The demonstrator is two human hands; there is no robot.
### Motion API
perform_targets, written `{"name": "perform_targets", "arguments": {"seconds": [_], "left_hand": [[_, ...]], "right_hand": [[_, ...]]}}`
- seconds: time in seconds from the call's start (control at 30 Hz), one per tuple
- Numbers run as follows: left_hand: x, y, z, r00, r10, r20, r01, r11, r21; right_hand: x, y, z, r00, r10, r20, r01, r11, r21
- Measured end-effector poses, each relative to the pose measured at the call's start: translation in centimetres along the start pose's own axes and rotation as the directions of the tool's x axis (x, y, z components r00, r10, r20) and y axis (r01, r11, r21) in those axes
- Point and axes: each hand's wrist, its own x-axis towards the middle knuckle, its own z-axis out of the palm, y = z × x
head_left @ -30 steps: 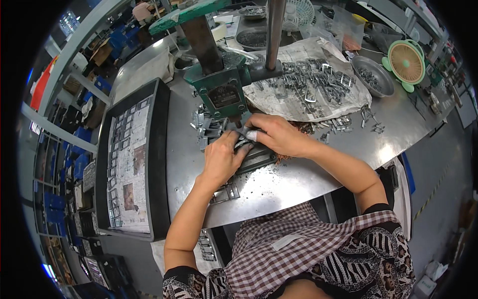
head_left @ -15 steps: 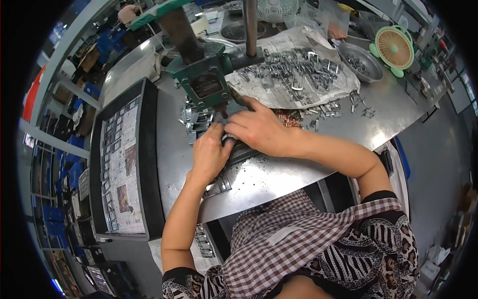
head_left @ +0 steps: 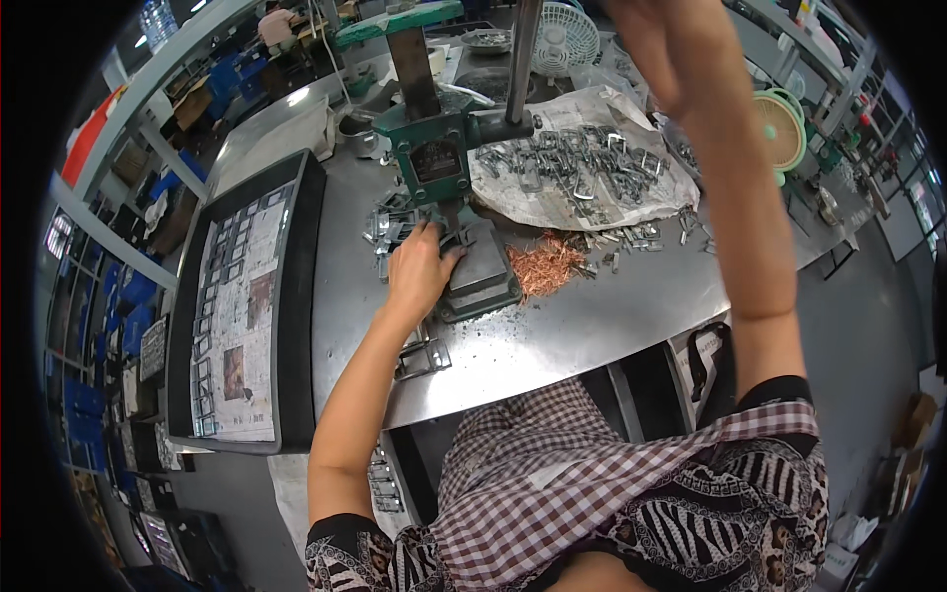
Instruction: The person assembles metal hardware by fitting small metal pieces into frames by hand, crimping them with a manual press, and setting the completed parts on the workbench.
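Note:
A green hand press stands on the metal table, its ram low over a flat steel base block. Beside the ram, my left hand has its fingers pinched at the block's far left edge; what they hold is too small and hidden to make out. My right hand is raised high at the top right, blurred and partly cut off by the picture's edge. Metal buckle frames lie heaped just left of the ram. A pile of thin copper-coloured pins sits right of the block.
More metal buckle frames cover a paper sheet behind the press. A black tray with rows of frames stands at left. Several frames lie by the near table edge. A green fan is at the right, partly behind my arm.
My right hand has left the block and swung up to the top right, uncovering the block and copper-coloured pins. My left hand stays by the ram. The view has shifted slightly.

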Motion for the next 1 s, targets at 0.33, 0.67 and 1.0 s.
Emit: {"name": "perform_targets", "arguments": {"seconds": [0.33, 0.67, 1.0], "left_hand": [[0.0, -0.6, 1.0, 0.993, 0.120, -0.018, -0.119, 0.991, 0.055], [-2.6, 1.8, -1.7, 0.971, -0.133, 0.197, 0.237, 0.606, -0.760], [-3.9, 3.5, -0.7, 0.821, 0.053, 0.568, 0.557, -0.290, -0.778]], "right_hand": [[-6.8, -8.8, -1.9, 0.803, -0.555, 0.217, 0.089, 0.471, 0.878], [-6.4, 1.1, 1.1, 0.924, 0.094, 0.371, -0.248, 0.885, 0.393], [-22.4, 1.9, 4.0, 0.568, 0.242, 0.787, -0.239, 0.963, -0.123]]}}
